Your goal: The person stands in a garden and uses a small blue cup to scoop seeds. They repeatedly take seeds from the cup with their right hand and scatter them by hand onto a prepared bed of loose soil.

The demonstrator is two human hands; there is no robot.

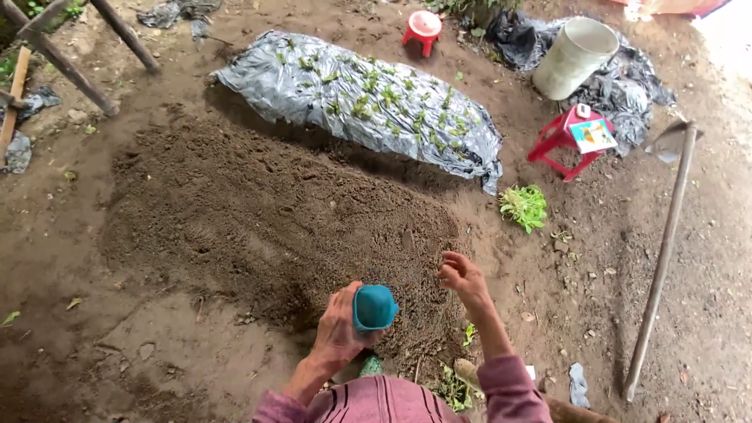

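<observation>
Far left: wooden poles (66, 59) lean across the top corner, dirt floor (102, 345) below. Moving right, a broad mound of loose dark soil (258, 211) fills the middle, with a grey plastic sheet (360, 98) of small green seedlings lying along its far edge.

Your left hand (338, 329) is low at the near edge of the mound, fingers wrapped tight round a small teal cup (374, 307). The grip is closed and the thumb side faces the camera. The cup is tilted with its open mouth toward you, and it looks empty from here, though the inside is in shade. It sits just above the soil, between your two hands.

Your right hand (460, 274) is just right of the cup and apart from it, hovering at the mound's right slope. Its fingers are loosely curled and half open, tips pointing left toward the soil. Can't tell if anything tiny is pinched there. It may be touching the soil, but that's unclear too.

Further right: a loose bunch of green seedlings (523, 207) on the ground, a red stool (568, 141) with a printed packet on top, a pale bucket (576, 56) lying on black plastic behind it. A second red stool (423, 30) stands beyond the sheet. Far right, a long-handled hoe (662, 258) lies on the dirt.
</observation>
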